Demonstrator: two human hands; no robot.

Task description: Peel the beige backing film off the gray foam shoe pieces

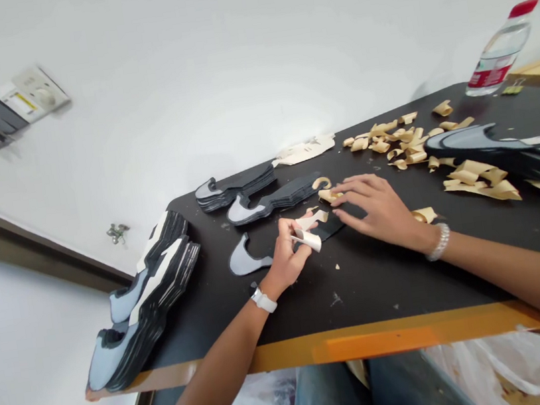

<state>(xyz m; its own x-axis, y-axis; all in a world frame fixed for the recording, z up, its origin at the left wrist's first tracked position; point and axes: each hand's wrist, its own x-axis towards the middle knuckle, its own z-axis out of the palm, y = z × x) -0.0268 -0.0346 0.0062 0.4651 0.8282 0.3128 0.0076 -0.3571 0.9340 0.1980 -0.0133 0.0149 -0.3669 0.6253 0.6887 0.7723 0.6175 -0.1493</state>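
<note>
Blue denim knees (pixel 358 398) sit below the orange front edge of a black worktable (pixel 370 342). A curled tan paper strip (pixel 308 239) is pinched by the left hand (pixel 284 254), and the right hand (pixel 376 207) is held open, fingers ungripping, beside a tan paper scrap (pixel 329 195), with open tabletop nearer the edge. Stacked grey-and-black shoe-shaped foam cutouts (pixel 269 199) are laid beyond.

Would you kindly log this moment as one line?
left hand: holds curled paper strip | right hand: on tan paper scrap | stacked dark cutouts
</note>
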